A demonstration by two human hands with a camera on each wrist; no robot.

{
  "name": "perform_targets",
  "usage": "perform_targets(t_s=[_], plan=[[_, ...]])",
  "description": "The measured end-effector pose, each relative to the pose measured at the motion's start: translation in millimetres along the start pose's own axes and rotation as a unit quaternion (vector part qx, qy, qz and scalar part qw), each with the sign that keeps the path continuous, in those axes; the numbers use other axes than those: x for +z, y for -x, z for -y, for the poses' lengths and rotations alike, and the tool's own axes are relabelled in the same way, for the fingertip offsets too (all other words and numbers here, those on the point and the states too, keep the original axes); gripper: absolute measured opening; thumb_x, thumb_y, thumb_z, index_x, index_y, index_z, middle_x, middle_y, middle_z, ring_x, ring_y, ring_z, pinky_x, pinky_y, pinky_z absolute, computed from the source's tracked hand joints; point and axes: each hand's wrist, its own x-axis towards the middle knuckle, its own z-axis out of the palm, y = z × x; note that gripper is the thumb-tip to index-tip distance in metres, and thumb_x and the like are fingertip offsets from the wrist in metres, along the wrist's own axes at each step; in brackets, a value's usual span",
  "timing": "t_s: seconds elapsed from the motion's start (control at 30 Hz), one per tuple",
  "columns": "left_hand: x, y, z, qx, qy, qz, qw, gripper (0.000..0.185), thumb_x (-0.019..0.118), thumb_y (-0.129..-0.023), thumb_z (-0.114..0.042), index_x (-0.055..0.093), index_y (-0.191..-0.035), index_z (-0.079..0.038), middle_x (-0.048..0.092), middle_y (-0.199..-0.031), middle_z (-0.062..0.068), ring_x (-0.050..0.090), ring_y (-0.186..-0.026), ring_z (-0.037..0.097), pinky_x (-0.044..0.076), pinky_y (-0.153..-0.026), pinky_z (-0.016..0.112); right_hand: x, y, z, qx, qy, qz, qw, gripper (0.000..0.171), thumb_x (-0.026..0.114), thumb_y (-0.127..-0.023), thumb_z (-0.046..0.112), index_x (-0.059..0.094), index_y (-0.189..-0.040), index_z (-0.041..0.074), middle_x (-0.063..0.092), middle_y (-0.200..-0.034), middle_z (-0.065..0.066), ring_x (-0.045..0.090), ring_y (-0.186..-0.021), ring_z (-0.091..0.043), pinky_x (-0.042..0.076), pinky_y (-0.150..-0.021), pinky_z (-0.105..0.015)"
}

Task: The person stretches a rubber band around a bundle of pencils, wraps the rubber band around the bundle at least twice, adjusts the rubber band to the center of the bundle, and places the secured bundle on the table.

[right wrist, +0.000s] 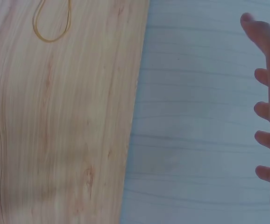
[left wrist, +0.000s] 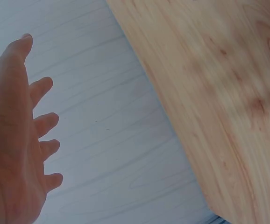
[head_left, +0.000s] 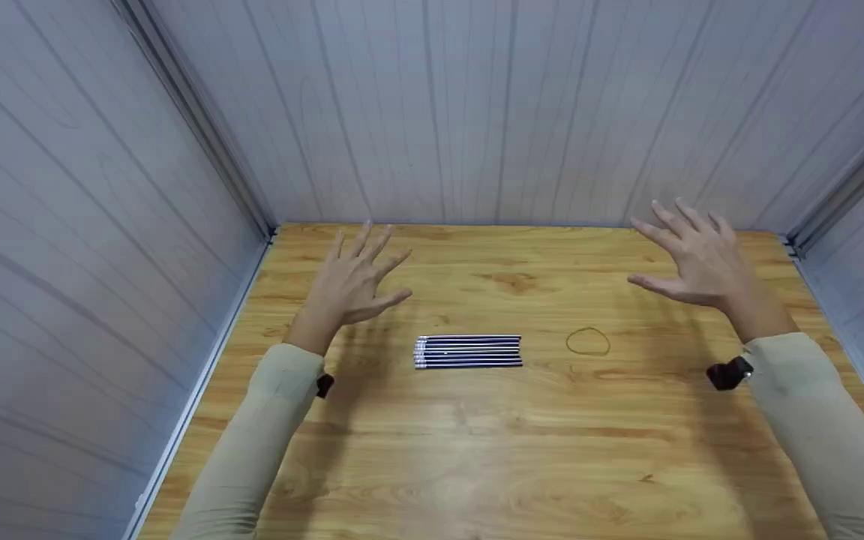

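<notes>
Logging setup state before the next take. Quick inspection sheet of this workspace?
Surface: wooden table, grain visible, no spills seen.
Job's things: row of pencils lying flat side by side at centre; rubber band flat to their right, apart from them.
Clutter: nothing seen.
Grippers: left hand and right hand raised above the table, fingers spread, holding nothing.
Cables: nothing seen; a small black device at each wrist.
Surroundings: pale grey panel walls on three sides.
</notes>
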Motion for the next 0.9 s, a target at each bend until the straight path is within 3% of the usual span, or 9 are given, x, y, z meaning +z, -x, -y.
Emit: perform_targets(t_s=[0.4,0.67,0.9], plan=[[-2.2,-5.7,-9.2,0.0,0.004,0.006,1.0,0.081,0.038,-0.111,-0.079,0.031,-0.179,-0.036,0.018,-0.191,0.01,0.016,-0.178,0.04,0.02,-0.14,0.073,13,-13,19,-0.025,-0.007,0.004,1.0,0.093,0.084,-0.09,0.06,0.052,-0.169,0.023,0.046,-0.177,-0.023,0.04,-0.164,-0.055,0.035,-0.121,-0.087],[-5.6,-10.2,-24.6,-0.002,0.029,0.025,0.9993,0.082,0.037,-0.111,-0.078,0.027,-0.18,-0.036,0.02,-0.191,0.012,0.014,-0.179,0.04,0.018,-0.14,0.074,27,-26,42,-0.04,-0.016,0.005,0.999,0.095,0.086,-0.09,0.058,0.052,-0.169,0.018,0.047,-0.176,-0.024,0.042,-0.163,-0.055,0.036,-0.125,-0.083],[-7.6,-17.0,-39.1,0.003,0.058,0.029,0.9979,0.081,0.038,-0.112,-0.077,0.029,-0.18,-0.034,0.021,-0.19,0.012,0.015,-0.178,0.042,0.02,-0.14,0.073,35,-37,65,-0.066,-0.04,-0.011,0.997,0.094,0.085,-0.088,0.061,0.056,-0.166,0.016,0.051,-0.174,-0.024,0.047,-0.16,-0.056,0.041,-0.12,-0.083]])
